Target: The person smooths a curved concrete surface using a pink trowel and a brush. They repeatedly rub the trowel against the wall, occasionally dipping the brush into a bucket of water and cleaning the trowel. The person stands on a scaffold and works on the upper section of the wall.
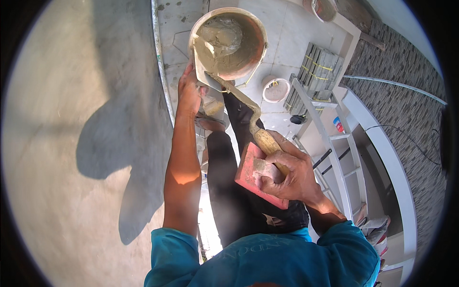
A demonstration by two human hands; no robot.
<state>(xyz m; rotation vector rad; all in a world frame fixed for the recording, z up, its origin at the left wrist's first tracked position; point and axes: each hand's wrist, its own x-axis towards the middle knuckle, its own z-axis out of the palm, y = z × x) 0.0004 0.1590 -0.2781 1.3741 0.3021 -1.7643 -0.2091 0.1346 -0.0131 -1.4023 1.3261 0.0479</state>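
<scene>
A round bucket with wet grey mortar inside stands in front of me. My left hand is closed at its near left rim, on a flat plate smeared with mortar; its handle is hidden. My right hand grips a trowel by its wooden handle. Mortar coats the trowel's bent neck and its blade, which points at the plate beside the bucket. In the same right hand is a red plastering float, with its mortar-caked grip under my fingers.
A plastered wall rises at left, with my shadow on it. To the right are a small white pail, strapped bundles of grey strips and an aluminium ladder. Another bucket stands far right. Pale tiles cover the floor.
</scene>
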